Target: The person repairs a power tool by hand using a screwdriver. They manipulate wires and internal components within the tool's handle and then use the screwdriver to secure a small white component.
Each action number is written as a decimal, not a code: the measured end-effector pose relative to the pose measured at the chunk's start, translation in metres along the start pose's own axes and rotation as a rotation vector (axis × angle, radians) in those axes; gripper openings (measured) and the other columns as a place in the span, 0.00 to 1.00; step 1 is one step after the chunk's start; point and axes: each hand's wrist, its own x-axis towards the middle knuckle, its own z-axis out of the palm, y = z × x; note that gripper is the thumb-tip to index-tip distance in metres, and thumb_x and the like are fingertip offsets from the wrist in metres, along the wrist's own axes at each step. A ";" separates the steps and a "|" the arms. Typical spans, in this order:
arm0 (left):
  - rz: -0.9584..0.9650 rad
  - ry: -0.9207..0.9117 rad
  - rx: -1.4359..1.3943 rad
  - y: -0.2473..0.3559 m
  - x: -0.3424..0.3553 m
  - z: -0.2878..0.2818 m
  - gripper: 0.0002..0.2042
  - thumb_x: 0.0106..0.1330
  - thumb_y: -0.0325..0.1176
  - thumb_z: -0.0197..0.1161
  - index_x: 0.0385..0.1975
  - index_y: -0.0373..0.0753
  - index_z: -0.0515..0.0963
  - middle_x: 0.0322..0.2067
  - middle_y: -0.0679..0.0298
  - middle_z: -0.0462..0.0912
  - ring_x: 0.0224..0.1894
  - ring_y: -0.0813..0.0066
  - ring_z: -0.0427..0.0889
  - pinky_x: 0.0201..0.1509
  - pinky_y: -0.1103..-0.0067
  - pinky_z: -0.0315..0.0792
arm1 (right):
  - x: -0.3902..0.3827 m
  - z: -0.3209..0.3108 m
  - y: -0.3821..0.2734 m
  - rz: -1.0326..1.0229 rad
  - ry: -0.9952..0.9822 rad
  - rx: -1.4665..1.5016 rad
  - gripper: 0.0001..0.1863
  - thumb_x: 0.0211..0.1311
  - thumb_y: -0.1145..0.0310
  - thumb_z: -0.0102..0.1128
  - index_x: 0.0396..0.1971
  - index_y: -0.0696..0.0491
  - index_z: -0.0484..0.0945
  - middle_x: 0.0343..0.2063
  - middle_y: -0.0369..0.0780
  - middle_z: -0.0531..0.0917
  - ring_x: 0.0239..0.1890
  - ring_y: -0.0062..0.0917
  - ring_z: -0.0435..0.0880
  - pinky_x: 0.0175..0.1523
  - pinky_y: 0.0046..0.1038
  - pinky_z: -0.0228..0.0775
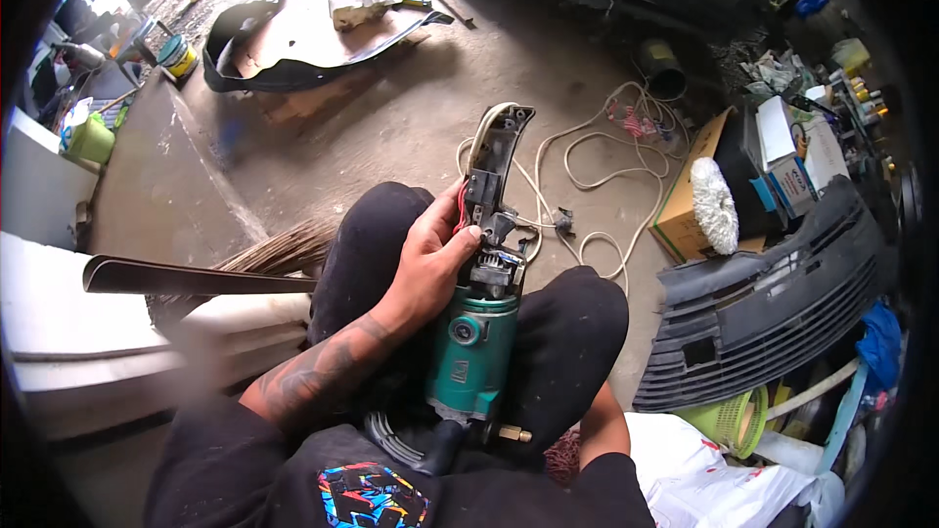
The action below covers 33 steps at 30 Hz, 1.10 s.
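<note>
We've got the green-bodied angle grinder (477, 337) standing between our knees, left hand (430, 259) clamped round its opened black handle (494, 171) with wires exposed, right hand (597, 425) mostly hidden so can't tell its grip, reassembly not done.

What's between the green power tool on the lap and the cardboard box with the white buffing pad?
In the head view, loops of cream power cord lie on bare concrete floor between the green tool and the cardboard box; the left hand grips the tool.
</note>
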 end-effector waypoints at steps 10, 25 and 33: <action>0.102 0.012 0.056 -0.030 0.010 0.028 0.27 0.65 0.21 0.52 0.66 0.29 0.59 0.55 0.58 0.74 0.57 0.74 0.73 0.63 0.78 0.64 | -0.174 -0.178 -0.268 -1.041 0.381 0.711 0.06 0.69 0.74 0.53 0.42 0.55 0.71 0.42 0.43 0.81 0.43 0.27 0.83 0.47 0.24 0.80; 0.151 0.068 0.175 -0.035 0.003 0.034 0.28 0.64 0.23 0.53 0.65 0.28 0.59 0.55 0.48 0.74 0.54 0.68 0.76 0.58 0.77 0.68 | -0.319 -0.067 -0.389 -1.412 -0.165 0.355 0.12 0.65 0.85 0.50 0.47 0.62 0.68 0.41 0.50 0.82 0.43 0.29 0.84 0.49 0.26 0.80; 0.150 0.081 0.224 -0.033 0.004 0.032 0.29 0.62 0.23 0.53 0.65 0.28 0.59 0.55 0.46 0.73 0.54 0.62 0.77 0.58 0.76 0.69 | -0.313 -0.062 -0.389 -1.388 -0.180 0.368 0.13 0.65 0.86 0.48 0.48 0.61 0.67 0.41 0.51 0.81 0.46 0.32 0.84 0.50 0.27 0.81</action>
